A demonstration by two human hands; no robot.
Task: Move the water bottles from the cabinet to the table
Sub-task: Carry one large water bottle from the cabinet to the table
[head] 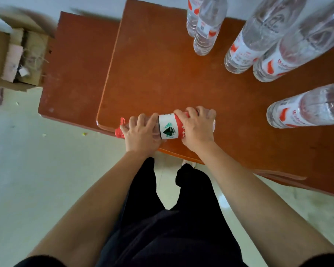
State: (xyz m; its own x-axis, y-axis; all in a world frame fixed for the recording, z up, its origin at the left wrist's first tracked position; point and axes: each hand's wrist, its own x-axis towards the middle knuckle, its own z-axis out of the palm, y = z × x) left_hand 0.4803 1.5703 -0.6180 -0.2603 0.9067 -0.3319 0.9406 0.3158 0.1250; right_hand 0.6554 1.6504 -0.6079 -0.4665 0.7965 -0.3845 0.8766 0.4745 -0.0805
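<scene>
A clear water bottle with a red cap and a red-white-green label lies sideways over the near left corner of the reddish-brown table. My left hand grips its neck end by the cap. My right hand grips its base end. Several clear water bottles with red-and-white labels stand upright on the table: two at the back, two at the right, and one nearer at the right edge.
A lower brown surface adjoins the table on the left. An open cardboard box with odds and ends sits on the pale tiled floor at the far left. My dark-trousered legs stand close to the table's front edge.
</scene>
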